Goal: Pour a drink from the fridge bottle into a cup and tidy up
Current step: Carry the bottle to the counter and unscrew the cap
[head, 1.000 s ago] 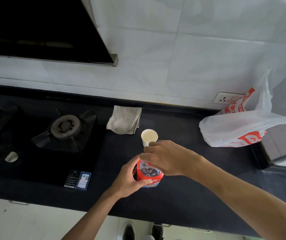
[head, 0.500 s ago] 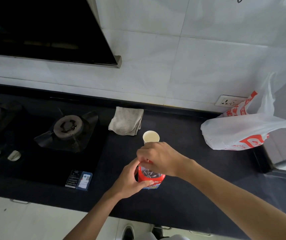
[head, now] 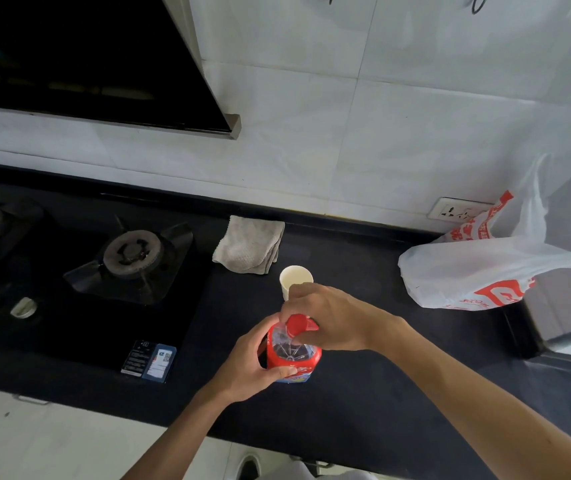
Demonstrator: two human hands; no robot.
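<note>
A plastic bottle (head: 292, 355) with a red label stands upright on the black counter (head: 363, 393). My left hand (head: 249, 365) grips its body from the left. My right hand (head: 329, 320) curls over the top and pinches the red cap (head: 297, 323), which shows between the fingers at the bottle's neck. Whether the cap is on or off the neck is unclear. Just behind my right hand stands a white paper cup (head: 295, 277), upright, its lower part hidden by my fingers.
A folded grey cloth (head: 247, 247) lies behind the cup to the left. A gas hob with a burner (head: 133, 254) and two knobs (head: 3, 304) fills the left. A white and red plastic bag (head: 484, 271) sits at the right by a wall socket (head: 457, 211).
My right hand has turned on top of the bottle, and the red cap now shows between its fingers. The left hand keeps its hold on the bottle.
</note>
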